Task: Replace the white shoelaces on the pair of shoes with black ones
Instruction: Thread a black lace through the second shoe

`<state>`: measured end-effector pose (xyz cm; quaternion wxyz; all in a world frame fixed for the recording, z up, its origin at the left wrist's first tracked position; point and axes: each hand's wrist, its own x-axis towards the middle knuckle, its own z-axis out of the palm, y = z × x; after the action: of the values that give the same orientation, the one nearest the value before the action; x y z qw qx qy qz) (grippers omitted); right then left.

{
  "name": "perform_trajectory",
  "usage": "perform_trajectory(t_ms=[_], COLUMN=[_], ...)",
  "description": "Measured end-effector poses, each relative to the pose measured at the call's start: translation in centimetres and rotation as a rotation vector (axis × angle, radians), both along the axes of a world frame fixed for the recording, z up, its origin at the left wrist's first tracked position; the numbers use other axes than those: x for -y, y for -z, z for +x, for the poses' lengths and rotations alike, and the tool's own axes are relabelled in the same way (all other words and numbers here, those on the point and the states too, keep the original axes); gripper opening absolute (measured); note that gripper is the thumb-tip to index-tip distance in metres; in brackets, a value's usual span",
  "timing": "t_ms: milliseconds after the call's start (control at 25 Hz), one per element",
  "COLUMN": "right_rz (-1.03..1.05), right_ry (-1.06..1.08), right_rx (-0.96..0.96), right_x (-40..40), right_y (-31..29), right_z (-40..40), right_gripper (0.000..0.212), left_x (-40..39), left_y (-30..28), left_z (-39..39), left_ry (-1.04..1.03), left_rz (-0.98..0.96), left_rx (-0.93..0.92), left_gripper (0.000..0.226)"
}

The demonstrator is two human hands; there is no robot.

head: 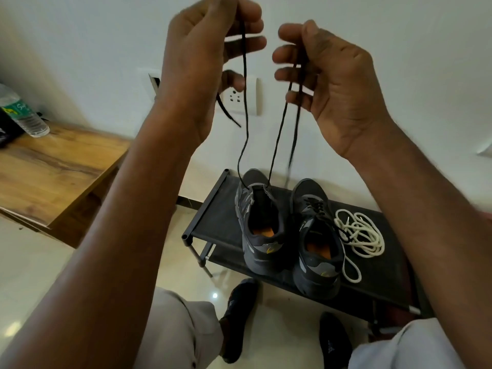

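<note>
From the head camera, both hands are raised in front of the wall, each pinching one end of the black shoelace (246, 107). The left hand (202, 57) has its thumb and fingers (247, 25) curled on the strand near the top; a loose tip dangles just below its little finger. The right hand (338, 83) curls its fingers (288, 53) around the other strand, which seems doubled there, though motion blur makes that hard to tell.

Below the fingers, both strands run down and meet at the lowest eyelets of the left shoe (259, 225), which stands on a low black rack (215, 222). Just beside it the right shoe (315, 235) already carries black lacing, and the removed white shoelaces (362, 233) lie coiled against its outer side.

The lace looks light, limp and thin, so I'd guess it will sag and twist unless kept taut. The stiff tips are the sensible place to pinch for threading. The shoe seems light enough to tip if pulled unevenly.
</note>
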<state>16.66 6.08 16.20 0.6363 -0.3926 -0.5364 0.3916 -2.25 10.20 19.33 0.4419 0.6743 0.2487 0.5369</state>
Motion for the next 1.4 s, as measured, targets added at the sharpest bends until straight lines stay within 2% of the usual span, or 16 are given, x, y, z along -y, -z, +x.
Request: perform_trajectory(t_ms=[160, 360, 520, 600, 680, 760, 840, 1000, 1080, 1200, 1280, 1320, 1360, 1400], right_rz=[0.056, 0.043, 0.0, -0.054, -0.108, -0.169, -0.28, -0.688, -0.808, -0.757, -0.71, -0.706, -0.712, -0.712], right_ry=[0.112, 0.187, 0.203, 0.2, 0.122, 0.03, 0.071, 0.174, 0.302, 0.481, 0.444, 0.376, 0.289, 0.202], right_rx=[0.117, 0.112, 0.148, 0.098, -0.044, -0.213, -0.289, -0.573, -0.473, -0.255, -0.296, -0.345, -0.416, -0.502], right_x=[0.8, 3.1, 4.6, 4.9, 5.0, 4.7, 3.8, 2.0, 1.4, 0.5, -0.2, -0.7, -1.3, -1.9], right_y=[-3.0, -8.5, -11.2, -11.4, -10.6, -8.2, -4.0, 5.3, 8.6, 11.5, 12.4, 12.7, 13.1, 13.4], right_z=[-0.6, -1.4, -2.2, -2.5, -2.4, -2.0, -1.4, 0.5, 1.7, 2.2, 1.3, 0.7, 0.0, -0.6], right_gripper=[0.026, 0.019, 0.016, 0.015, 0.012, 0.011, 0.009, 0.007, 0.006, 0.024, 0.029, 0.027, 0.022, 0.02], left_x=[0.8, 3.2, 4.9, 5.4, 5.4, 4.7, 3.1, -0.8, -2.7, -4.7, -5.1, -5.0, -4.8, -4.5], left_y=[-1.3, -6.3, -9.5, -10.4, -10.0, -7.3, -2.5, 9.1, 14.6, 19.6, 20.3, 20.3, 19.9, 19.2], left_z=[0.0, 0.4, 0.7, 0.9, 0.7, 0.3, 0.1, 0.2, 0.2, -0.5, -0.9, -0.9, -0.7, -0.2], left_ry=[0.023, -0.028, -0.045, -0.054, -0.085, -0.164, -0.273, -0.307, -0.33, -0.378, -0.428, -0.474, -0.502, -0.467], left_rz=[-0.035, -0.031, -0.075, -0.066, -0.068, -0.142, -0.259, -0.634, -0.728, -0.645, -0.536, -0.469, -0.41, -0.424], left_rx=[-0.058, -0.021, -0.024, -0.051, -0.107, -0.214, -0.343, -0.388, -0.436, -0.811, -1.079, -1.114, -1.059, -0.915], left_gripper=[0.038, 0.034, 0.041, 0.046, 0.052, 0.053, 0.048, 0.038, 0.04, 0.039, 0.032, 0.028, 0.027, 0.03])
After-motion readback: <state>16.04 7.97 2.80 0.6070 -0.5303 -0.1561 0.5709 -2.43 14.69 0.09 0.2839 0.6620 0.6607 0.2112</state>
